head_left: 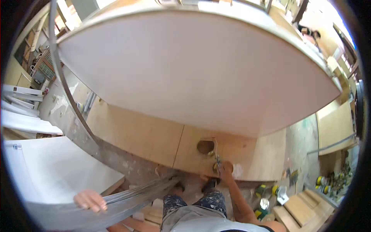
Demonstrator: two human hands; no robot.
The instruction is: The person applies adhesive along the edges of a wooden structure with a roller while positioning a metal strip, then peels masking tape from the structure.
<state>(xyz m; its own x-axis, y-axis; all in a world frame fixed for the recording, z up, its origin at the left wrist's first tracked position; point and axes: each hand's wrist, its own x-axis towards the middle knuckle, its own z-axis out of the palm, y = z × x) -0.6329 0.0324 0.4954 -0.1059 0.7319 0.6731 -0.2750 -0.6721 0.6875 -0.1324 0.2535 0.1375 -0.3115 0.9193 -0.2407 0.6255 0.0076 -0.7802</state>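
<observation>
The fingers of my left hand (91,200) lie together over the upper edge of long, flexible grey strips (135,195) at the lower left; part of the hand and forearm is hidden behind them. My right hand (225,169) is closed around a slim tool with a pale, bent front part (216,147), over the wooden board. Left of that tool, a dark round opening (205,147) shows at the board; whether it is a hole or a container I cannot tell. Above the wooden board (143,129) a large pale panel (193,69) fills the upper view.
A white board (58,166) is at the left. A narrow curved strip (63,83) runs down past the panel's left corner. Yellow-and-black tools (262,191) and wood pieces (299,208) lie at the lower right. Another person (311,34) is partly visible at the upper right.
</observation>
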